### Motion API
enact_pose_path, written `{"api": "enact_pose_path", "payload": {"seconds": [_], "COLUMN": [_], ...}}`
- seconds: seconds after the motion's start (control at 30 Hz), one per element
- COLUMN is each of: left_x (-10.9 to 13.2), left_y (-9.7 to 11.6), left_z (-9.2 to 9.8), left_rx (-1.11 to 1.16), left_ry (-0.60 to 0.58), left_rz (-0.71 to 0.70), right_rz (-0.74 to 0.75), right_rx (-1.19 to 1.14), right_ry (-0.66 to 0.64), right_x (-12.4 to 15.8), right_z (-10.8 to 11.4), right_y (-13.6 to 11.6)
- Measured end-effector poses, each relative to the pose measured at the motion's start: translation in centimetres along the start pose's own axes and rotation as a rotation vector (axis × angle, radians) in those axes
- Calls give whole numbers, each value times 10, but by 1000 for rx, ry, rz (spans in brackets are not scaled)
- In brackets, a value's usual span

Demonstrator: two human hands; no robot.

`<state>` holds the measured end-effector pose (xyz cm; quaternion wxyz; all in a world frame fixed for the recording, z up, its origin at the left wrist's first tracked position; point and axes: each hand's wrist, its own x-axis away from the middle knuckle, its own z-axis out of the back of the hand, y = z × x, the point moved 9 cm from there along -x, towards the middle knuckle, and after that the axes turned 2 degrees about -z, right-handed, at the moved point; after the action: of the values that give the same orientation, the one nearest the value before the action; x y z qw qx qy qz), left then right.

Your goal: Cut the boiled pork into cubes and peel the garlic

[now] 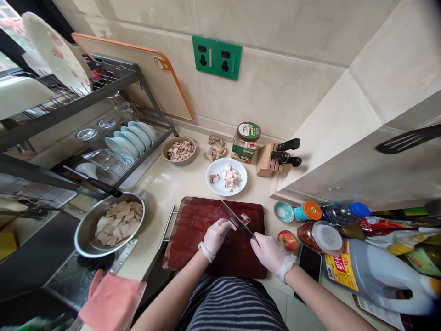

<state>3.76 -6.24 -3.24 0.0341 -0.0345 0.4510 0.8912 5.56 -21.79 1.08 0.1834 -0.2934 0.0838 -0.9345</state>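
My right hand (pixel 270 252), in a clear glove, grips a kitchen knife (pixel 237 219) by its handle, the blade slanting up and left over the dark red cutting board (pixel 200 216). Beside the blade is my gloved left hand (pixel 217 236), its fingers drawn together and their tips at the blade's edge; what they pinch, if anything, is hidden. A few small meat pieces (pixel 245 219) lie on the board just right of the knife. Behind the board, a white plate (pixel 211 180) bears pale diced meat (pixel 230 178) and a small darker heap on its left.
Left stand a metal pan (pixel 80 236) of sliced pale food, a dish rack (pixel 138 172) and a bowl (pixel 167 158) of cut pieces. Ginger (pixel 216 149), a green-lidded jar (pixel 246 142) and a knife block (pixel 266 161) line the wall. An apple (pixel 288 240), phone (pixel 310 263) and large jug (pixel 382 271) crowd the right.
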Motion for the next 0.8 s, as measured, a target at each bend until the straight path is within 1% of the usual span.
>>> {"api": "enact_pose_path", "payload": {"seconds": [0.07,0.2,0.23,0.4,0.5,0.8], "left_x": [1,3,3,2,1,-2], "left_y": [-2,-11,-11,-6,-5,-7], "left_z": [-3,-1,-1,-5,-4,-4], "left_rx": [8,-40,-52,-52,-83,-65], "left_ry": [10,103,110,29,39,53], "left_rz": [-1,39,46,11,2,2], "right_rz": [3,3,5,31,32,14], "right_rx": [48,79,82,106,120,115], "right_ry": [-16,-33,-34,-51,-70,-95], "right_x": [4,4,4,5,5,2], "right_z": [0,-2,-2,-2,-2,6], "right_y": [0,2,3,6,6,6]}}
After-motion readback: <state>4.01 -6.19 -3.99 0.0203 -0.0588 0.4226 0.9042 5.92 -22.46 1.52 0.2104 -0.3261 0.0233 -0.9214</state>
